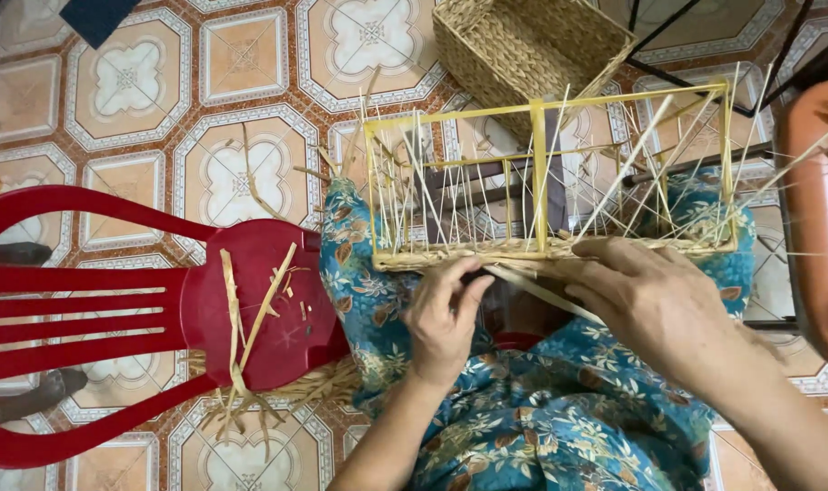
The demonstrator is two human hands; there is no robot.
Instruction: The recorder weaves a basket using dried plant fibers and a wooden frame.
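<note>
The yellow wire frame rests across the person's lap, its lower edge carrying a narrow band of woven straw that runs along the near side. The left hand sits just below that band, fingers curled up against it and pinched on the weave near the middle of the frame. The right hand lies directly beside it to the right, fingers spread flat over the band's edge and closed on a flat pale strand that slants down between the 2 hands. The frame is a box of thin straight rods, with many stiff pale stalks standing up from the woven band and fanning out at odd angles. The lap is covered in blue floral cloth. To the left stands a red plastic chair, glossy and slatted, with loose dry straw strips lying across its seat and hanging off the edge. Beyond the frame a finished woven basket, rectangular and coarse-textured, sits on the patterned tile floor.
</note>
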